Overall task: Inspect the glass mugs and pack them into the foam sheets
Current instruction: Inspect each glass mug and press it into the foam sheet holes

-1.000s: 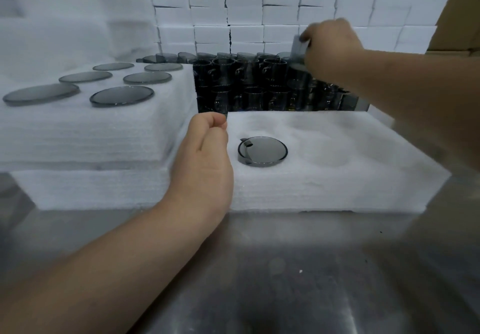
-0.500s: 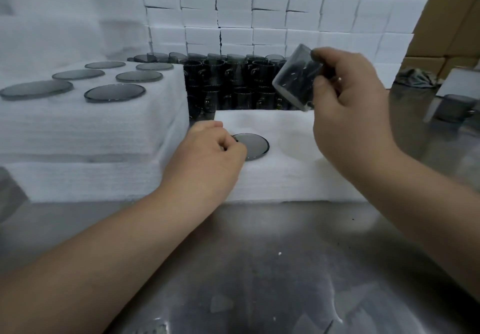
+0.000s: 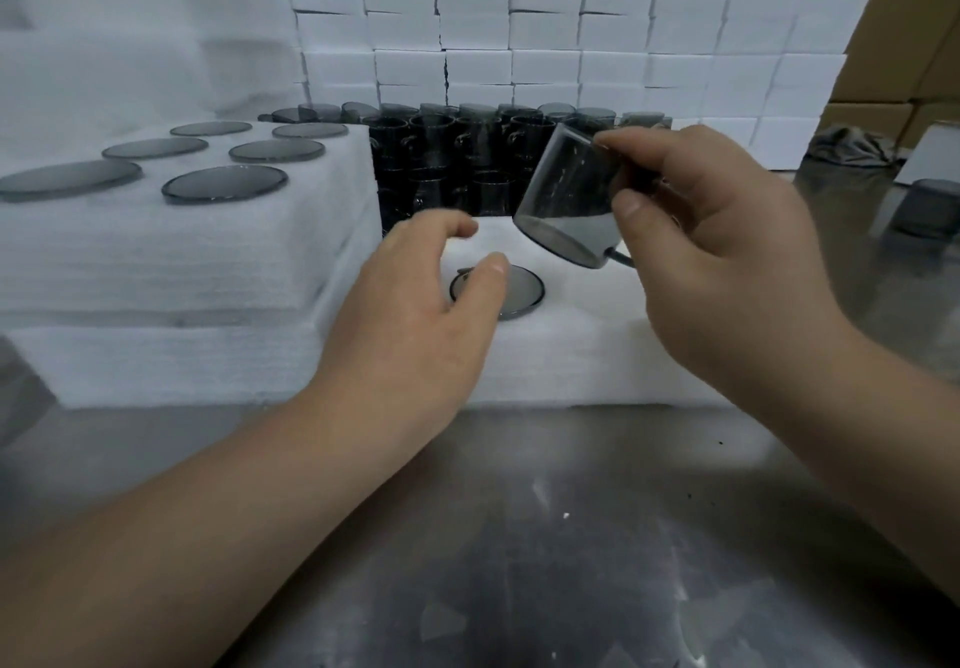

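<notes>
The right hand (image 3: 727,252) holds a smoky grey transparent glass mug (image 3: 571,200) in the air at about 1 o'clock from the view's centre. Its grip is closed round the mug's wall, with the thumb on the near side and the fingers over the far rim. The mug is tilted, its round base turned down toward 7 o'clock.

The left hand (image 3: 415,314) hovers at 7 o'clock of that mug, its grip loosely spread and holding nothing. Its thumb is above a second grey glass mug (image 3: 519,296), which is sunk in a low white foam sheet (image 3: 597,355). I cannot tell whether the thumb touches it.

At 10 o'clock, a taller stack of white foam sheets (image 3: 182,252) carries six seated mugs (image 3: 223,184). At 12 o'clock, dark mugs (image 3: 457,158) crowd before a wall of white blocks (image 3: 545,33). Everything rests on a scuffed steel table (image 3: 571,537).
</notes>
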Action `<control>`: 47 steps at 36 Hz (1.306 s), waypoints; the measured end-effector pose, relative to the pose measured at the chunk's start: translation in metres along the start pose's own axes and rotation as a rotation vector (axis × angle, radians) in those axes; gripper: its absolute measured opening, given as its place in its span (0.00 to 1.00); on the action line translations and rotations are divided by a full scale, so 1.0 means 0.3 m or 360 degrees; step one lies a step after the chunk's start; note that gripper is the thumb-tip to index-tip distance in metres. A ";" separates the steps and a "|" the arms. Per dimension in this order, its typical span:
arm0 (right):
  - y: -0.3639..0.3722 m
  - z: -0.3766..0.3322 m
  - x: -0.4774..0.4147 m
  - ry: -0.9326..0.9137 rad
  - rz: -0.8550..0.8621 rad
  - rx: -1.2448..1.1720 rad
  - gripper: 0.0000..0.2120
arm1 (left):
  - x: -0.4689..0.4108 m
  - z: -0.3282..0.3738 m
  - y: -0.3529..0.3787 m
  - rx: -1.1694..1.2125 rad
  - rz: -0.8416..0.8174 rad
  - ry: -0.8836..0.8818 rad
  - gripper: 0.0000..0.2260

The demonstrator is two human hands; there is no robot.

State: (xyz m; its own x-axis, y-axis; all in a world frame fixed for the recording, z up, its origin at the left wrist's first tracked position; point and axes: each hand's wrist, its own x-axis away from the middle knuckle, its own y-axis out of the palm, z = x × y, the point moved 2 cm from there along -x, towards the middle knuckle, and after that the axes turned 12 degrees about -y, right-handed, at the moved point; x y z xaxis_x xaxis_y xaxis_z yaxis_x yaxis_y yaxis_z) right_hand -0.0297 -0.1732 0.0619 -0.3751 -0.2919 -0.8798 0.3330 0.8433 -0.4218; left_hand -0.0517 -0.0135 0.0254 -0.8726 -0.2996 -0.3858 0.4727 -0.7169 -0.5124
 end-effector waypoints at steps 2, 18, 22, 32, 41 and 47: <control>-0.002 -0.012 0.005 -0.0107 -0.0027 0.0022 0.16 | 0.010 0.016 -0.011 0.0037 0.0013 0.0081 0.26; 0.010 -0.054 0.037 -0.0300 -0.0024 -0.0298 0.19 | 0.039 0.052 -0.039 0.0122 0.0029 0.0231 0.27; -0.009 -0.055 0.034 -0.0196 0.0047 -0.0257 0.22 | 0.032 0.049 -0.049 0.0316 0.0171 0.0177 0.26; 0.021 -0.033 0.040 0.0054 -0.0064 -0.0086 0.15 | 0.030 0.039 -0.048 0.0454 0.0236 0.0078 0.37; 0.007 -0.026 0.031 0.0158 0.0002 -0.0282 0.13 | 0.037 0.053 -0.048 0.0433 -0.0018 0.0169 0.36; 0.004 -0.001 0.021 0.0285 0.0108 -0.0482 0.14 | 0.041 0.050 -0.040 0.0439 -0.0115 0.0196 0.32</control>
State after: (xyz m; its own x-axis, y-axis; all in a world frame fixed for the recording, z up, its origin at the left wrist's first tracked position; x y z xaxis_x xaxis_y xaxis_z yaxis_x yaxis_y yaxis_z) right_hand -0.0319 -0.1740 0.0559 -0.5156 -0.1699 -0.8398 0.1006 0.9613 -0.2563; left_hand -0.0699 -0.0180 0.0383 -0.8732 -0.1755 -0.4546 0.3443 -0.8824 -0.3208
